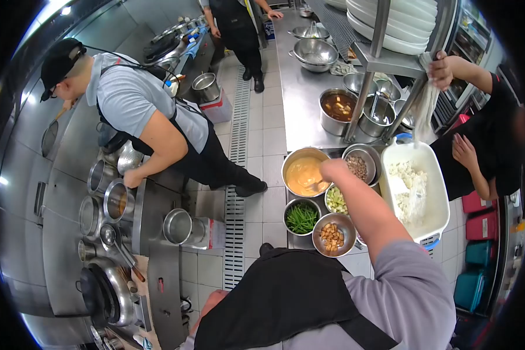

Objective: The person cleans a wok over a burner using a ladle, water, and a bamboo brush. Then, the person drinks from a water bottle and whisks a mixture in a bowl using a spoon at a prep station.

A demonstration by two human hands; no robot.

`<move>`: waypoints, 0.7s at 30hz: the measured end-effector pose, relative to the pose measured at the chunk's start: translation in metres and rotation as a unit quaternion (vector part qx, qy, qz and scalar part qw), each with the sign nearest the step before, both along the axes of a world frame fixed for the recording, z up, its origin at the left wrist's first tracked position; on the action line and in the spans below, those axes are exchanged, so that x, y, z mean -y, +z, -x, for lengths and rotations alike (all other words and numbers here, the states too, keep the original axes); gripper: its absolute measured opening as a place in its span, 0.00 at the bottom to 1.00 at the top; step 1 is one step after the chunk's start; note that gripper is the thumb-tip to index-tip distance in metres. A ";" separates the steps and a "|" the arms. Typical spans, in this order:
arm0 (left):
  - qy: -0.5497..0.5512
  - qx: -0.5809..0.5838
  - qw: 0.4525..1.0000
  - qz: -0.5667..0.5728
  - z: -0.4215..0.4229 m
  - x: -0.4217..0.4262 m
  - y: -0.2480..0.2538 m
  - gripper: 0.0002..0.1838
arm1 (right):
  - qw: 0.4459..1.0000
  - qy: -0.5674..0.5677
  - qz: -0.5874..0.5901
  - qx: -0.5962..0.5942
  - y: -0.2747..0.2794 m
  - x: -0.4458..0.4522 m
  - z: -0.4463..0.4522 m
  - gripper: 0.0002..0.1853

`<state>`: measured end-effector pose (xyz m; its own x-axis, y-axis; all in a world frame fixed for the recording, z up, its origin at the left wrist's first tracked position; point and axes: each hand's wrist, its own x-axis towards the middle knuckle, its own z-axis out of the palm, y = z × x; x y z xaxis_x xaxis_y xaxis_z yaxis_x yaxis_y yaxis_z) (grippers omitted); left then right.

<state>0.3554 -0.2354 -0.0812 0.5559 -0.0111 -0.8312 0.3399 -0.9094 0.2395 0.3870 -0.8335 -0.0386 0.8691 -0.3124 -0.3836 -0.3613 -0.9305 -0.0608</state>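
Observation:
My right hand (333,170) is closed over the right side of a steel pot (286,173) of orange-yellow liquid, beside what looks like a utensil dipping in; the held part is hidden. Close by stand a bowl of green cut vegetables (301,218), a bowl of pale green pieces (336,200), a bowl of browned cubes (332,237) and a bowl of minced meat (357,166). Only part of my left hand (211,305) shows, low at the left edge of the black apron (280,303); its fingers are hidden.
A white tub (440,192) of white food stands right. Behind are a pot of brown sauce (336,111) and a shelf post (361,105). A co-worker (151,111) reaches over pans at left; another person's hand (440,70) grips a cloth at right. Someone stands (233,29) at the back.

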 end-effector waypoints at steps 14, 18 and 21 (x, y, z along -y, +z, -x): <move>-0.380 0.055 0.923 0.001 -0.006 -0.042 -0.094 0.18 | 0.996 0.048 0.060 -0.039 -0.016 0.002 0.000 0.09; -0.313 0.087 0.946 -0.011 0.004 -0.053 -0.102 0.17 | 0.996 0.011 0.086 -0.033 0.010 0.004 -0.002 0.11; -0.421 0.098 0.902 -0.002 0.007 -0.061 -0.125 0.15 | 0.994 -0.013 0.103 0.024 -0.009 -0.006 0.001 0.12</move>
